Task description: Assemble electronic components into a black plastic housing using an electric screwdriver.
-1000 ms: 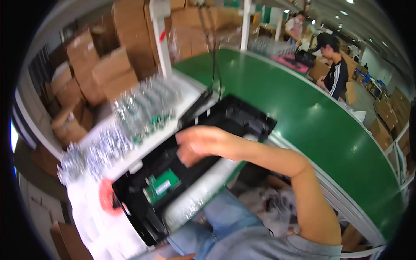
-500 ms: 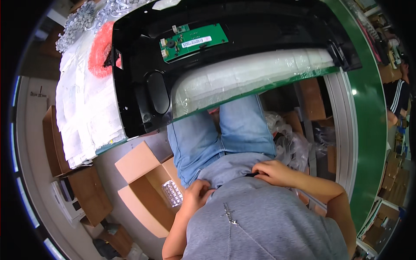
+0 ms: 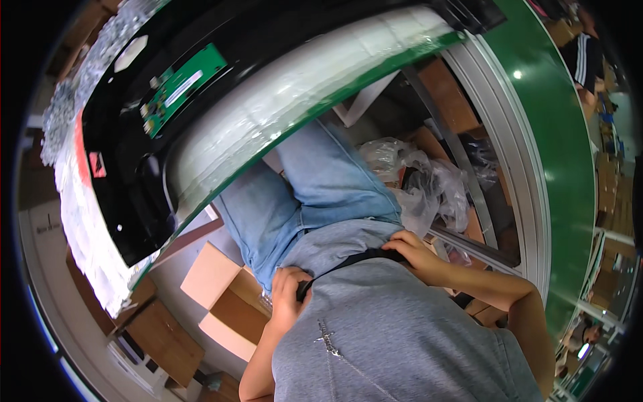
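Note:
Both my hands are at my waist, on a black belt-like strap (image 3: 351, 259) that runs across my grey shirt (image 3: 375, 315). My left hand (image 3: 288, 293) has its fingers curled round the strap's left end. On the other side my right hand (image 3: 414, 254) pinches the strap with thumb and fingers. Past my knees, a long black plastic housing (image 3: 268, 37) lies on the bench. A green circuit board (image 3: 191, 80) sits inside it, carrying a white label strip. White wrapped padding (image 3: 315, 77) shows along the housing's near side.
An open cardboard box (image 3: 213, 271) stands on the floor to my left. Clear plastic bags (image 3: 435, 184) lie under the bench at right, beside its metal frame (image 3: 512, 120). Green bench top (image 3: 529, 80) extends right. Another person (image 3: 584, 63) is at the far right.
My view has turned, so the housing and board appear farther left and higher. Both hands stay at my waist; more of the black strap shows between them.

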A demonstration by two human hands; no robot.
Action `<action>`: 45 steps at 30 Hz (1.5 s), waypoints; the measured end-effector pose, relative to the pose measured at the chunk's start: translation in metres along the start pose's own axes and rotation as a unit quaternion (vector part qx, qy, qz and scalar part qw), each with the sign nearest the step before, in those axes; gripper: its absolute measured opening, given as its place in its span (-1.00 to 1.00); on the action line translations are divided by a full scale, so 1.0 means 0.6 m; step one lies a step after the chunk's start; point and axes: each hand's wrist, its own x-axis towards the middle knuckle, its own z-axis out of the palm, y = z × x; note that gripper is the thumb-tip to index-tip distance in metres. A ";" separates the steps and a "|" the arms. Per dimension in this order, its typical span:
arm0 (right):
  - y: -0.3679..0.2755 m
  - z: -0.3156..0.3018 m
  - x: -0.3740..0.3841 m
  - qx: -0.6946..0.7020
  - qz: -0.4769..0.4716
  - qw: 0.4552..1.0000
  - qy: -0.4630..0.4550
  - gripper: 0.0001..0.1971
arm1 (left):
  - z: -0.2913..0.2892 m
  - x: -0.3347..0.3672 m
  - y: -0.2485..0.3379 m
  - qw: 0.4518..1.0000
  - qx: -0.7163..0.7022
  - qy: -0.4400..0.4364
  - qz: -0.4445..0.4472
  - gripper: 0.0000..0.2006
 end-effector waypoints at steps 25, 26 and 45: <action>0.055 -0.018 -0.035 -0.141 0.118 0.979 0.087 -0.71 | 0.005 0.127 0.059 0.940 0.129 0.123 0.292 -0.82; 0.066 -0.027 -0.060 -0.082 0.158 0.983 0.037 -0.75 | -0.019 0.115 0.058 0.948 0.134 0.134 0.256 -0.86; 0.129 -0.017 0.001 -0.203 0.086 0.898 -0.380 -0.87 | -0.296 -0.040 0.282 0.672 -0.374 0.505 0.392 -0.76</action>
